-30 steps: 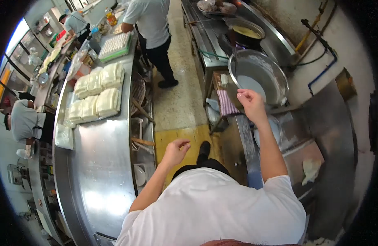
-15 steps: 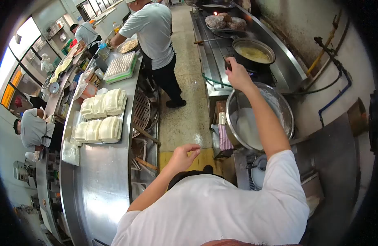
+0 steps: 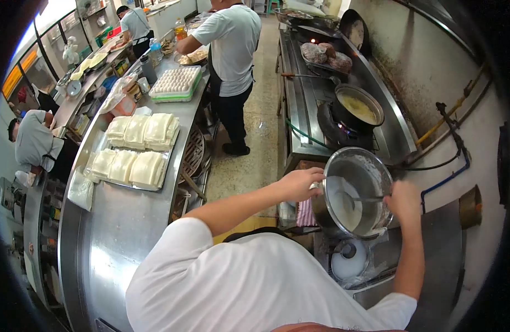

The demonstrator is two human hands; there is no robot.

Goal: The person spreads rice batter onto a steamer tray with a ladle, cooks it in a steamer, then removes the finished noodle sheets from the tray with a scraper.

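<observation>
Left hand at the steel pot's rim, ladle in the right hand

At the far left, a person in a pale shirt bends over a counter. Nearer, a long steel table carries two rows of stacked pale square sheets, and beyond them stands a green-edged tray filled with small, round white pieces. Just right of the table's far part, a co-worker stands with one arm reaching over it.

To the right of the floor aisle, the left hand is at the near left side of the pot, its fingers bent at the rim; how firmly they close, I cannot tell. A striped cloth hangs just below. Pale liquid lies inside the pot, and a white bowl sits nearer. Farther off, a dark pan with yellowish contents rests over a burner. The ladle dips into the pot from the right, its head partly in the liquid. At the pot's right rim, the right hand is closed around the ladle's handle.
</observation>
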